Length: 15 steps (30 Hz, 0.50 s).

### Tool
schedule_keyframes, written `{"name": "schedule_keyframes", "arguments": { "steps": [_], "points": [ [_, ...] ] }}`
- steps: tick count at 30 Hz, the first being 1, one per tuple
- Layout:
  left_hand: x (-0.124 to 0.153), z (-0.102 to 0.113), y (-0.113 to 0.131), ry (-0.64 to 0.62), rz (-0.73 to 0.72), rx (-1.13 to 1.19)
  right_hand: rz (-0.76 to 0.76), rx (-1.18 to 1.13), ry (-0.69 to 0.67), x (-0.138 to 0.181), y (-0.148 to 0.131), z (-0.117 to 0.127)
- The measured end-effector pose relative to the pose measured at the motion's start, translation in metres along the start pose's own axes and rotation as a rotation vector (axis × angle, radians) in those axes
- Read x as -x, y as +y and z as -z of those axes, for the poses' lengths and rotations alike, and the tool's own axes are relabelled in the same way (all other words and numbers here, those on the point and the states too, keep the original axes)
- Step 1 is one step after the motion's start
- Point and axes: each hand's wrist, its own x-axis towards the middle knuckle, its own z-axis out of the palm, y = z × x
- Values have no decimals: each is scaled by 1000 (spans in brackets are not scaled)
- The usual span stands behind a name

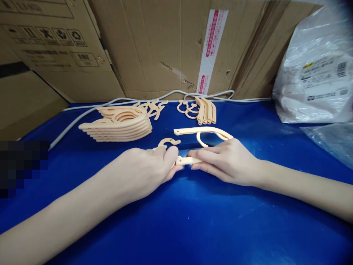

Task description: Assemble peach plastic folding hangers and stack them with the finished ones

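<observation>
1. So the thing being handled was a peach-coloured plastic hanger piece, a flat slim bar, sitting low over the blue worktop about mid-way across, a bit nearer the back edge than the front.
2. A little hook part in the same colour poked up just behind the left hand's knuckles; couldn't tell if it was joined to the bar.
3. The left hand came in from the front-left corner, forearm lying along the worktop, thumb and fingers pinched on the bar's left end.
4. The right hand reached in from the right edge, fingers stretched out fairly flat and pinching the bar's right end.
5. Just behind the right hand lay a curved hanger arm.
6. Further back: a stack of hanger arms towards the left, and a smaller bunch near the back edge.
</observation>
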Motion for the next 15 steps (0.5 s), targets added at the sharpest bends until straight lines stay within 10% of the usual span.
{"name": "schedule_keyframes", "arguments": {
  "steps": [15],
  "points": [
    [-1,3,7,32,-32,-118,-5,-229,-104,-3,7,1]
  ]
}}
